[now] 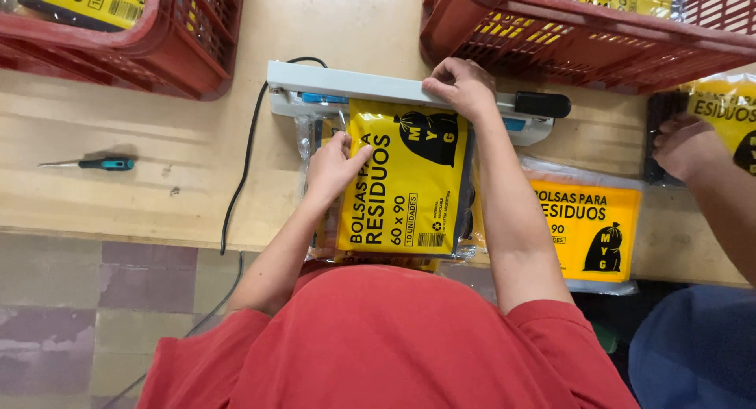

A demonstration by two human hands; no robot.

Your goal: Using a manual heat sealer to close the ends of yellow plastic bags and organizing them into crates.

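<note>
A yellow packet (pixel 405 181) with black print, wrapped in clear plastic, is held flat on the wooden table (pixel 157 141) by the left hand (pixel 335 166), whose fingers are pressed on its left edge. Its top end is tucked under the bar of a white heat sealer (pixel 354 85), which is pressed down by the closed right hand (pixel 461 86). A second yellow packet (pixel 587 228) is seen right of that arm. Beyond, red crates (pixel 583 39) are set, and another person's hand (pixel 687 145) is laid on a further packet.
</note>
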